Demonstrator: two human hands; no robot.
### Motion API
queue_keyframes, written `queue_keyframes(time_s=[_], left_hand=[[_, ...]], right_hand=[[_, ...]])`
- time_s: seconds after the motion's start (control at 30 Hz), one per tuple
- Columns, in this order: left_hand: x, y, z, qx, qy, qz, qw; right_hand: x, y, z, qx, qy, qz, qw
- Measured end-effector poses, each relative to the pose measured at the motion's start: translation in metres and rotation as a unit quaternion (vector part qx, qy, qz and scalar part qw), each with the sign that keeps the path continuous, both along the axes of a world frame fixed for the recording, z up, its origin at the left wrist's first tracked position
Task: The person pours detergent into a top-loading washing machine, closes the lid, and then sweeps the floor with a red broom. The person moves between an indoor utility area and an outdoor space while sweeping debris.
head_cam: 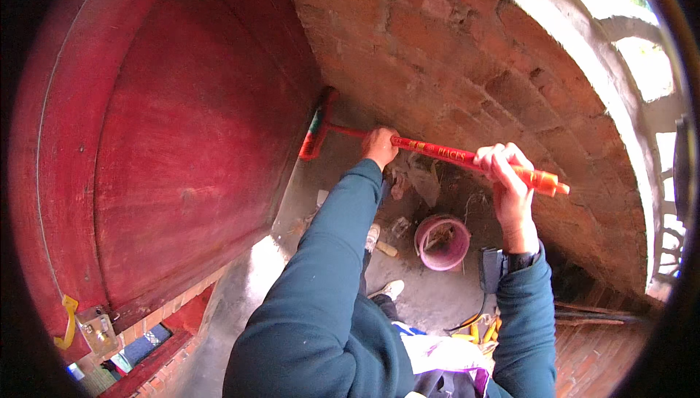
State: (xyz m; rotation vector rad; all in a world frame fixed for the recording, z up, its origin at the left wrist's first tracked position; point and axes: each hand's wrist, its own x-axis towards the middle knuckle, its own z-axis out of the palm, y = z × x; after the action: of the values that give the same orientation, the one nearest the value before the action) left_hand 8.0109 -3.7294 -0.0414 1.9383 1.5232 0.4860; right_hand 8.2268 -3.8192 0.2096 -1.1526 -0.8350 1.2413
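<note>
Both my hands are closed around the red handle of a broom (437,150), which bears printed writing. My left hand (380,147) grips the shaft nearer the head, and my right hand (506,167) holds it close to the orange end cap. The broom head (317,124), with red and green bristles, is in the corner between the red door and the brick wall. From this angle I cannot tell whether the bristles touch the floor. Below the handle, debris (418,176) lies on the concrete floor (404,275).
A red wooden door (191,108) with a metal lock (97,332) stands on the left. The brick wall (448,53) rises ahead, with a bright arched opening at right. A pink bucket (442,242) stands near my feet. Yellow corn cobs (478,332) lie beside a white bag (437,351).
</note>
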Motion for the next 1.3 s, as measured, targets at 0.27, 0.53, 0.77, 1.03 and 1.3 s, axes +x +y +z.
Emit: queue_keyframes(time_s=[0.27,0.53,0.77,1.03,1.3], left_hand=[[0.016,-0.068,0.077,-0.027,0.009,-0.111,0.993],[0.058,-0.085,0.014,-0.08,0.026,-0.24,0.967],[0.111,-0.202,0.09,-0.178,-0.079,-0.394,0.898],[0.098,-0.187,0.123,-0.093,-0.012,-0.436,0.895],[0.122,-0.201,0.046,-0.091,-0.029,-0.515,0.852]], right_hand=[[0.047,-0.043,0.074,0.03,0.064,-0.022,0.997],[0.007,-0.125,0.049,-0.072,-0.057,-0.125,0.988],[0.01,-0.222,0.147,-0.154,-0.121,-0.247,0.949],[0.038,-0.253,0.163,-0.035,-0.096,-0.194,0.976],[-0.006,-0.295,0.105,-0.132,-0.195,-0.201,0.951]])
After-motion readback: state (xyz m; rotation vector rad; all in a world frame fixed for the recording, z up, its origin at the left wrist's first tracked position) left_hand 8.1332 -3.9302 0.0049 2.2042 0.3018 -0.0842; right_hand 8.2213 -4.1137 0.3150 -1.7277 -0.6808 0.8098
